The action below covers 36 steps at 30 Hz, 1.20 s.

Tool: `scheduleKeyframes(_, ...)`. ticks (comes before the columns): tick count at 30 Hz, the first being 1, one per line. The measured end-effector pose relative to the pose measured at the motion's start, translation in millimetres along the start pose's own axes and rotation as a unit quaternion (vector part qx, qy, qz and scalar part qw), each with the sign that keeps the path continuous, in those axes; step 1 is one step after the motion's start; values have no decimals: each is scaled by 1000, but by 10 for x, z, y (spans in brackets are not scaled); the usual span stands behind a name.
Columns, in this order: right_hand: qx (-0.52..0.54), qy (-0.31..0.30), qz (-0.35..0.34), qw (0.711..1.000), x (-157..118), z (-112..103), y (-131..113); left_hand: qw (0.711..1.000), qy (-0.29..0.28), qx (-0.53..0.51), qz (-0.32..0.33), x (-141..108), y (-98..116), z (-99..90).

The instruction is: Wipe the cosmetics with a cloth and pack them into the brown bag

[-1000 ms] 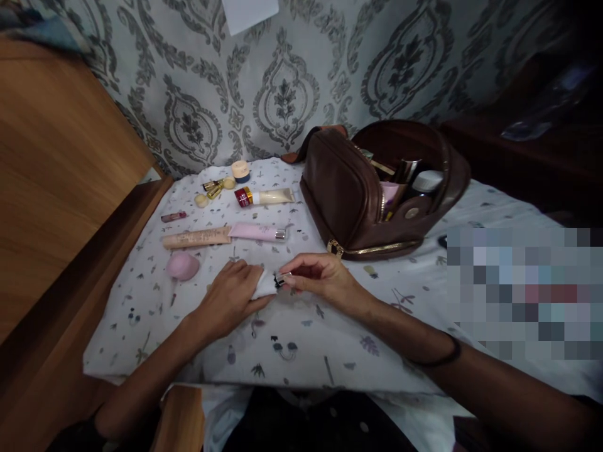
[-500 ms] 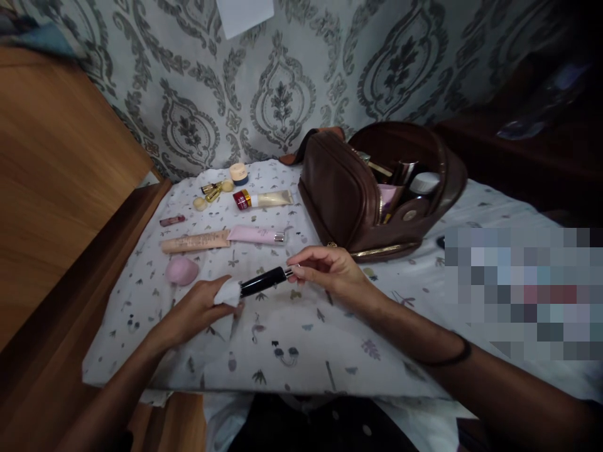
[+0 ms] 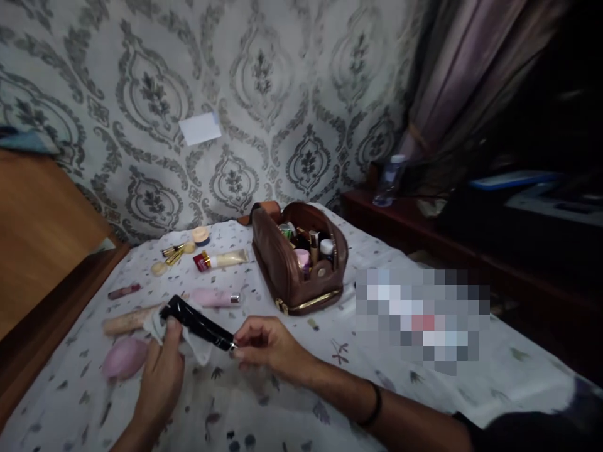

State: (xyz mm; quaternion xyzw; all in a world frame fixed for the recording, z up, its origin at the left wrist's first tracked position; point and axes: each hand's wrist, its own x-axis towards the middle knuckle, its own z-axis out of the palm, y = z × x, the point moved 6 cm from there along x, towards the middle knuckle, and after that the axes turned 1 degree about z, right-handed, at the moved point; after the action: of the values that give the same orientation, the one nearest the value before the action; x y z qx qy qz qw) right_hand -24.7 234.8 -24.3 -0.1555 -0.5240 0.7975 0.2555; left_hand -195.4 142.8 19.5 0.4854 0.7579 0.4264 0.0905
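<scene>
Head view: left fingers (image 3: 172, 329) pinch a wipe (image 3: 200, 348) against a black tube (image 3: 198, 323) held above the sheet (image 3: 292, 402), while right fingers (image 3: 247, 336) pinch the tube's narrow end.

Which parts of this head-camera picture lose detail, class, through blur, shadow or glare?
In the head view, a square-pixelated patch masks part of the white printed bedsheet; the upper right corner sinks into deep shadow; the glossy black tube shows pale glare; the left hand looks softly blurred.

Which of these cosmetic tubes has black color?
The black tube held in the left hand through a white tissue, with the right hand's fingertips at its tip. The pink tube, cream tube and peach tube lie on the sheet.
</scene>
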Motion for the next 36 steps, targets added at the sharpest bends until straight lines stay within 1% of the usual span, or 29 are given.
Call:
scheduleKeyframes(1,5,7,-8,1000,-1,15,-19,1000,0,-11,-10,-39,53,114)
scheduleKeyframes(2,13,13,-17,1000,-7,26,-46,998,9,-37,-43,-82,102,214)
scheduleKeyframes(3,20,21,-29,999,-19,30,-84,995,4,-71,-65,-121,183,326)
scheduleKeyframes(5,23,31,-49,998,-65,15,-178,987,-51,-142,-50,-162,439,546)
scheduleKeyframes(6,11,35,-54,998,-99,-9,-234,981,-79,-170,-38,-163,562,624)
scheduleKeyframes(8,-59,44,-59,996,-187,-90,-375,971,-123,-204,-19,-133,738,715)
scheduleKeyframes(9,-112,52,-60,991,-239,-147,-463,968,-136,-208,-16,-109,780,737)
scheduleKeyframes(11,-218,87,-77,969,-358,-290,-706,969,-158,-190,-3,-62,816,763)
scheduleKeyframes(12,-256,109,-92,956,-422,-363,-855,971,-167,-170,17,-44,839,773)
scheduleKeyframes(13,-270,141,-115,945,-491,-441,-1022,972,-176,-146,51,-33,883,783)
scheduleKeyframes(15,-258,173,-151,938,-618,-552,-1337,962,-204,-97,153,-39,1062,820)
scheduleKeyframes(16,-246,174,-164,939,-672,-585,-1476,949,-222,-75,209,-56,1186,846)
scheduleKeyframes(17,-239,163,-168,942,-716,-602,-1599,934,-242,-56,258,-73,1317,876)
scheduleKeyframes(19,-229,135,-167,949,-795,-630,-1811,905,-273,-25,326,-80,1567,933)
scheduleKeyframes(20,-228,125,-164,952,-833,-650,-1912,895,-274,-13,353,-61,1680,951)
scheduleKeyframes(21,-227,124,-167,952,-871,-685,-2020,887,-263,-3,379,-27,1784,961)
scheduleKeyframes(22,-226,132,-178,949,-908,-731,-2142,881,-239,7,408,17,1878,962)
scheduleKeyframes(23,-226,152,-197,942,-944,-792,-2278,875,-207,21,437,68,1957,963)
scheduleKeyframes(24,-221,187,-227,930,-979,-873,-2428,867,-172,44,465,120,2021,973)
scheduleKeyframes(26,-216,266,-293,893,-1020,-1044,-2710,843,-113,117,513,216,2110,1037)
scheduleKeyframes(27,-226,287,-316,876,-1000,-1110,-2816,825,-96,160,533,254,2136,1092)
scheduleKeyframes(28,-244,293,-330,864,-947,-1162,-2892,806,-87,198,551,283,2151,1152)
scheduleKeyframes(29,-268,283,-331,859,-859,-1202,-2932,787,-83,224,568,299,2159,1205)
scheduleKeyframes(30,-294,261,-323,861,-746,-1230,-2935,772,-79,235,585,304,2160,1243)
scheduleKeyframes(32,-338,204,-294,870,-498,-1271,-2854,758,-74,226,608,299,2143,1275)
scheduleKeyframes(34,-371,155,-266,876,-275,-1296,-2716,760,-74,203,612,291,2104,1268)
scheduleKeyframes(36,-403,120,-244,874,-100,-1303,-2587,771,-81,190,602,289,2058,1257)
